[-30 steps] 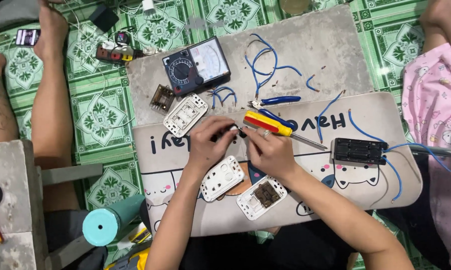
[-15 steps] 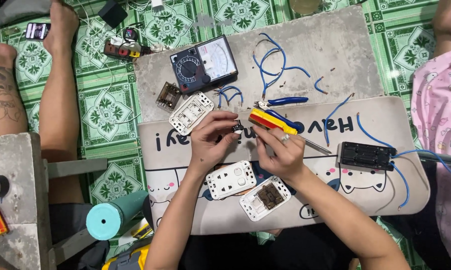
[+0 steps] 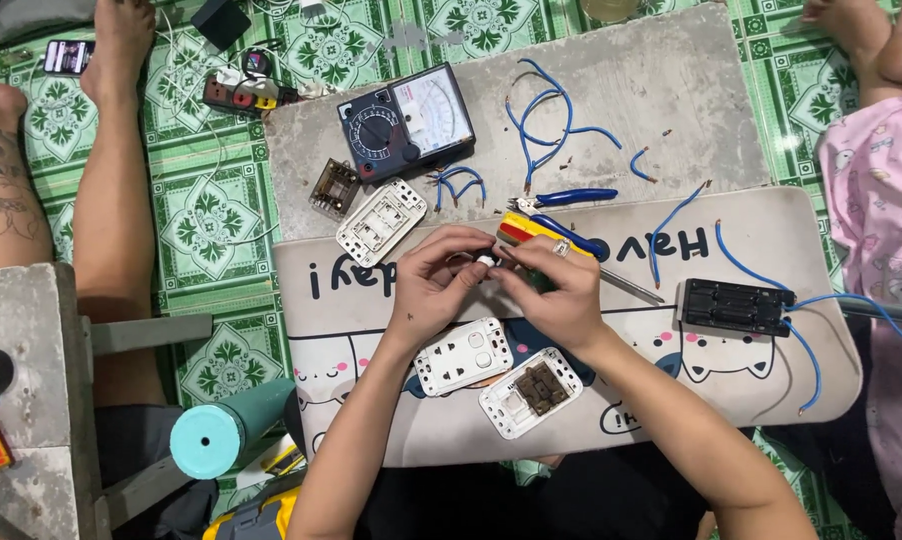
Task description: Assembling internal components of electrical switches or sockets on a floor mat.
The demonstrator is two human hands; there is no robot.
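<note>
Both hands, left hand (image 3: 439, 278) and right hand (image 3: 561, 290), pinch a small white plastic switch part (image 3: 485, 260), light, rigid, best gripped by its edges.

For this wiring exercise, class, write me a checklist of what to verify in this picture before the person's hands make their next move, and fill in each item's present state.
1. Both hands on the part: left hand and right hand pinch a small white part between their fingertips: ok.
2. Part seated or wired: too small to tell: cannot tell.
3. Screwdriver within reach: it lies just behind the right hand: ok.
4. White socket plate and open switch plate close by: both lie on the mat in front of the hands: ok.
5. Meter ready: on the slab, dial setting unreadable: cannot tell.
6. Loose blue wires tidy: scattered: not ok.
</note>
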